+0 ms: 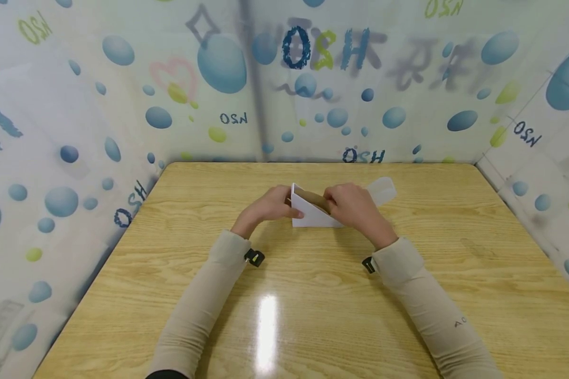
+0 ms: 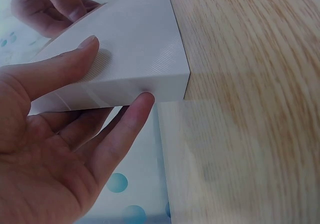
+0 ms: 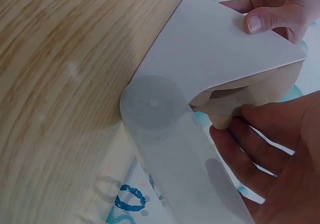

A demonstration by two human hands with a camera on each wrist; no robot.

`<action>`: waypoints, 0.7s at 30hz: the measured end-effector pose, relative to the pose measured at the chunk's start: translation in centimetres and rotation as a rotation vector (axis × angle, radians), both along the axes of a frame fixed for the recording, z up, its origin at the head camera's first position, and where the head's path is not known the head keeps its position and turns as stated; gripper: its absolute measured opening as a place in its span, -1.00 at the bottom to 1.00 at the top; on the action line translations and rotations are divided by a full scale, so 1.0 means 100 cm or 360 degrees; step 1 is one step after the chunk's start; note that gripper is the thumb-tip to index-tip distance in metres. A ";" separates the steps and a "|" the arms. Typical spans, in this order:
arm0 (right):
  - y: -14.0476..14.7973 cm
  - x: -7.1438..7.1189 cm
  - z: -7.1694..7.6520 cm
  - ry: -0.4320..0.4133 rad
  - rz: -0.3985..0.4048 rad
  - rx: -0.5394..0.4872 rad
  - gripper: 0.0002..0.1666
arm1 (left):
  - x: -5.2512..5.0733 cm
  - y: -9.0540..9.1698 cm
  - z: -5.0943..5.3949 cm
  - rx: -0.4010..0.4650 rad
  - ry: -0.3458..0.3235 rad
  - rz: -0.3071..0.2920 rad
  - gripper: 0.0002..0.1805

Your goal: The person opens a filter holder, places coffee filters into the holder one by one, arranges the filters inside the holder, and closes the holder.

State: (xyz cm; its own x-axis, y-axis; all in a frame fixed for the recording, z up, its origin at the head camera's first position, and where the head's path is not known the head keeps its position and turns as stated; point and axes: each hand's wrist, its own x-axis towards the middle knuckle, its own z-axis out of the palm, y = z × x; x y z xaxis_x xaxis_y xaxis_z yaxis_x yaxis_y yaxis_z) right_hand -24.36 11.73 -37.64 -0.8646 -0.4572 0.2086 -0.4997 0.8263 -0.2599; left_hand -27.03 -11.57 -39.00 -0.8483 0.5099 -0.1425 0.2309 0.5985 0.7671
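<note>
A white cardboard box (image 1: 308, 215) with a slanted open top and brown inside stands on the table. My left hand (image 1: 272, 205) grips its tall end, the thumb on the near face and the fingers around the narrow side, as the left wrist view shows. At the lower end, my right hand (image 1: 355, 208) pinches a brown cardboard flap (image 3: 220, 120) at the box's opening between thumb and fingers. A translucent plastic strip (image 3: 185, 174) with a rounded end overlaps the box's lower corner in the right wrist view; whether it is attached, I cannot tell.
The wooden table (image 1: 313, 295) reaches back to a wall sheet (image 1: 284, 105) printed with blue and green dots and letters. Similar sheets hang at both sides. A bright light reflection lies on the table's near part.
</note>
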 end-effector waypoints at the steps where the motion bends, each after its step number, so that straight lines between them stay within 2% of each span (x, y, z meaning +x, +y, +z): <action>1: 0.000 0.000 0.000 0.0000 0.0006 0.0005 -0.79 | 0.000 0.000 0.000 -0.0005 0.0005 0.0001 -0.62; 21: -0.001 -0.001 -0.005 0.0004 0.0016 0.0070 -0.80 | 0.001 0.000 0.002 -0.0024 0.0008 0.0006 -0.61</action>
State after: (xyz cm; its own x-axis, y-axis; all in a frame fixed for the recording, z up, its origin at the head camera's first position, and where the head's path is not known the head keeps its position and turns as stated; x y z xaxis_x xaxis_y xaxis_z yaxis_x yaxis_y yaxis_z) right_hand -24.43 11.63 -38.14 -0.8593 -0.4748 0.1904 -0.5088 0.8318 -0.2218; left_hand -26.91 -11.53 -38.83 -0.8509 0.5047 -0.1461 0.2325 0.6110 0.7568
